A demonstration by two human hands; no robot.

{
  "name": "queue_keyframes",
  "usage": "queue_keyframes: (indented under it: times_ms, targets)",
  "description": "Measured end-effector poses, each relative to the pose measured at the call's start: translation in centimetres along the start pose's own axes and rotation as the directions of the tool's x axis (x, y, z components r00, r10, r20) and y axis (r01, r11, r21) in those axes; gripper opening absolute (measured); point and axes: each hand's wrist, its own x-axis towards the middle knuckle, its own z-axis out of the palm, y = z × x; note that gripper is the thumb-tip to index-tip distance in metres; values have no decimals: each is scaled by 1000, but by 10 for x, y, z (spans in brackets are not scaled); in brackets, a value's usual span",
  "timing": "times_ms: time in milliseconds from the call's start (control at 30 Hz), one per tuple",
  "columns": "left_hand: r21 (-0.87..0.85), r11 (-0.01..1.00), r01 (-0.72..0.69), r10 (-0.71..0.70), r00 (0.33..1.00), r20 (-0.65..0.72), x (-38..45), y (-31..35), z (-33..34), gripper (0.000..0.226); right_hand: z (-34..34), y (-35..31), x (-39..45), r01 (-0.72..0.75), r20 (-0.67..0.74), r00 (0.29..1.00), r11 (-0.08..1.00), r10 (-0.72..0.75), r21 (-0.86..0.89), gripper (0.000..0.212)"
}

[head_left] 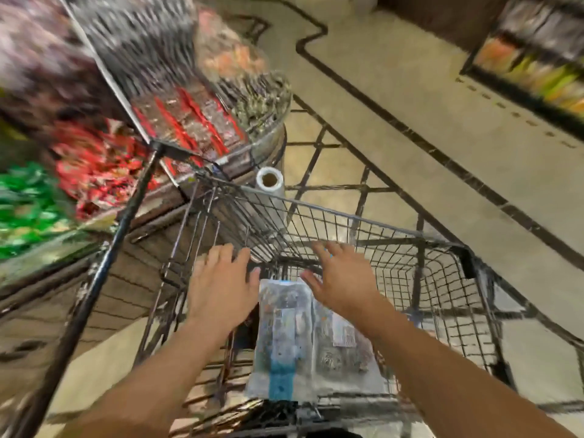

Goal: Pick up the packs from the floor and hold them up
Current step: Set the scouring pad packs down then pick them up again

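A dark wire-mesh shopping cart (395, 235) stands on a beige tiled floor (395, 99) crossed by dark border lines. Inside the cart lie two clear plastic packs side by side, touching: one with a blue band (281, 339) on the left and one with a white label (344, 343) on the right. To the left, a display shelf with a black metal post (104, 263) carries blurred red (94, 172) and green packets (25, 203).
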Motion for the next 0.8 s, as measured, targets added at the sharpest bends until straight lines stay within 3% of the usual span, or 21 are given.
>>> queue_keyframes:
  times_ms: [167, 367, 633, 800]
  targets:
    - [14, 988, 151, -148, 980, -133, -15, -13, -87, 52, -82, -48, 13, 218, -133, 965, 974, -224, -61, 63]
    - [-18, 935, 355, -341, 881, -328, -68, -60, -162, 48, -161, -121, 27, 436, -186, 869, 887, -459, -152, 69]
    - [-5, 788, 615, -552, 704, -447, -185, -150, -212, 53, -214, -258, -4, 686, -288, 615, 678, -734, -266, 68]
    - [6, 678, 735, -635, 590, -499, -271, -199, -234, 58, -215, -353, -55, 793, -271, 444, 515, -854, -325, 67]
